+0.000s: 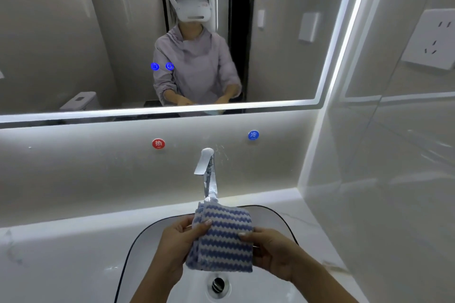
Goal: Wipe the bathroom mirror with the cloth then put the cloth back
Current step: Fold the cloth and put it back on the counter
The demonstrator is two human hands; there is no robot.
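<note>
The folded cloth (222, 238), striped blue and white in zigzags, hangs just in front of the faucet (206, 170), its top edge near the spout and its lower edge above the drain (218, 285); it is held over the sink (138, 236), which lies below the faucet. The left hand (177, 241) pinches the cloth's left side, thumb on its front; the right hand (273, 251) grips the right side, thumb laid across the stripes. The mirror (73, 32), edged with a lit strip, hangs above the faucet; a red sticker (158, 143) sits up and left of the faucet, a blue sticker (253, 135) up and right; a wall socket (433, 39) is far to the faucet's right.
</note>
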